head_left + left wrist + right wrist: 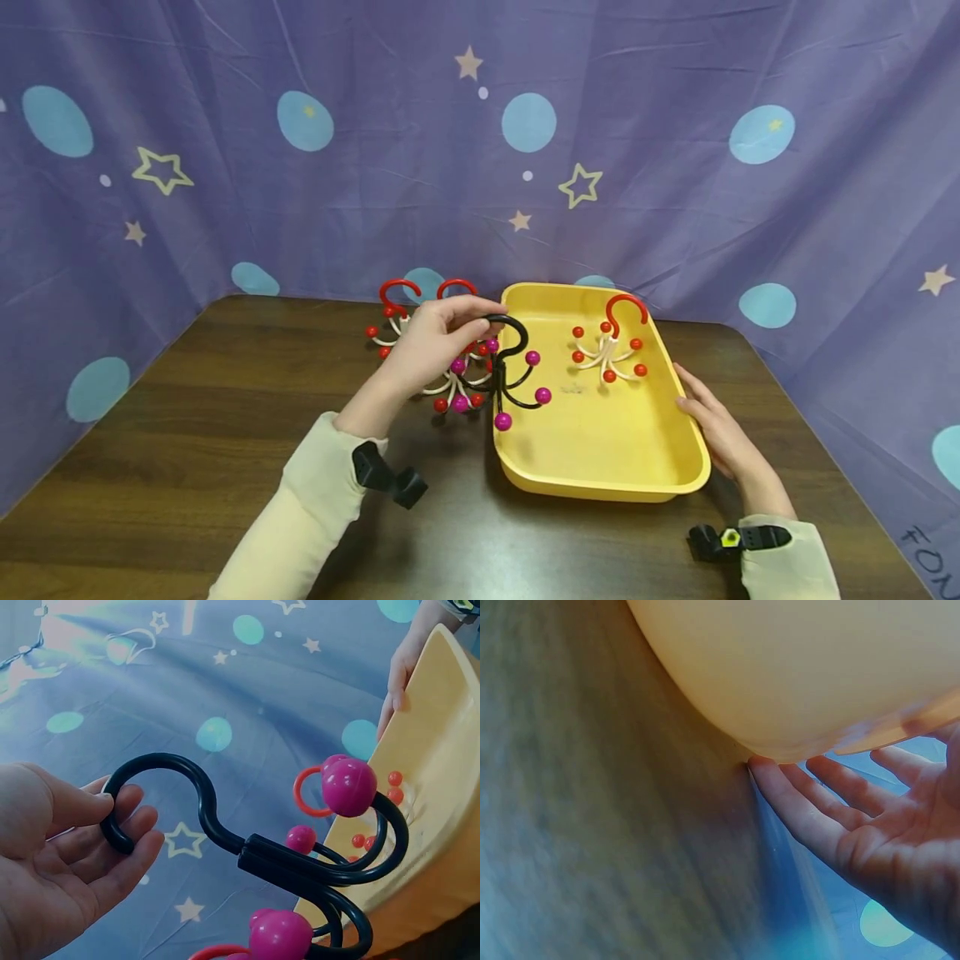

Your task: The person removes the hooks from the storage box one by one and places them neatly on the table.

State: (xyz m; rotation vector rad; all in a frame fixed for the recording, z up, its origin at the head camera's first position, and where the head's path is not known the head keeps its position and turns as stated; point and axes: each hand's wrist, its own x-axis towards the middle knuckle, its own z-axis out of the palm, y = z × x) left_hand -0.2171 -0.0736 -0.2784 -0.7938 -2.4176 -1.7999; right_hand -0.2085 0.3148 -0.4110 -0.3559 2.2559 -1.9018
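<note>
My left hand pinches the curved hook end of a black octopus-shaped hanger between thumb and fingers. Its curved arms end in magenta balls and hang over the left rim of the yellow tray. Inside the tray, to the right, stands a white hanger with red balls and a red hook. With its fingers fairly straight, my right hand touches the tray's right outer wall; the right wrist view shows its fingertips against the yellow wall.
Left of the tray, more white hangers with red hooks stand on the brown wooden table, partly hidden behind my left hand. A purple curtain with stars and dots hangs behind the table.
</note>
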